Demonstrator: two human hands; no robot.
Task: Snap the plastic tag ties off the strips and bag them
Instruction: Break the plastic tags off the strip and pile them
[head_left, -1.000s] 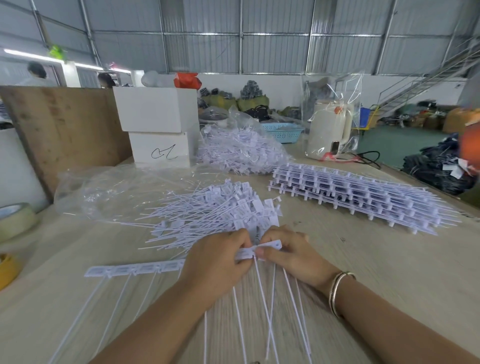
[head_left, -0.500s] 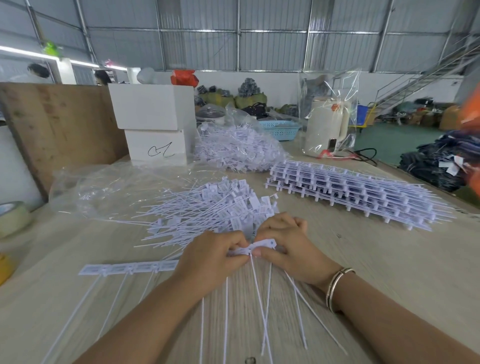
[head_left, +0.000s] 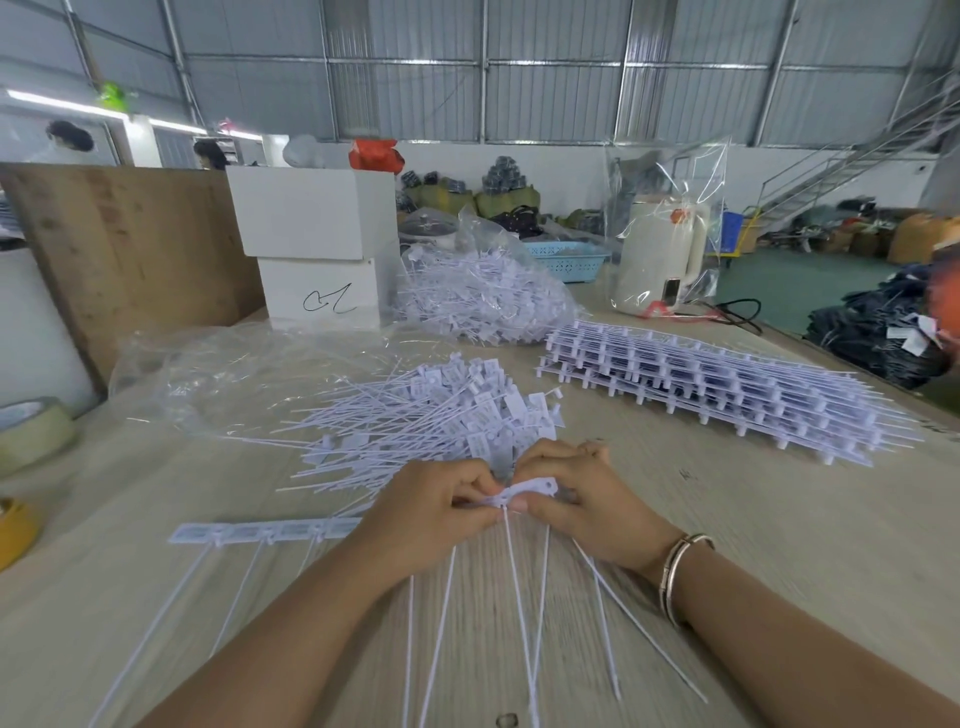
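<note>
I see both hands meeting near the middle of the bench (head_left: 779, 519), close to its near edge. My left hand (head_left: 431, 512) has its fingers curled, pinching the white strip (head_left: 270, 531) where its right end disappears under the knuckles; the strip's free part lies flat toward the left edge, with thin tails running from it to the near edge. My right hand (head_left: 582, 506), a bangle (head_left: 680, 566) on its wrist, pinches a tag tie (head_left: 530, 491) by its flat head between thumb and curled fingers, the head tilted up to the right and touching the left fingertips. Several loose tails fan out below both hands toward the near edge. Just beyond the hands lies a heap of loose ties (head_left: 441, 415), partly on an opened clear bag (head_left: 249, 374) spread toward the left edge. A stack of unbroken strips (head_left: 717, 384) sits toward the right edge, well apart from the hands. A filled bag of ties (head_left: 483, 296) stands near the far edge, beside two stacked white boxes (head_left: 317, 244). Tape rolls (head_left: 31, 431) rest at the left edge.
</note>
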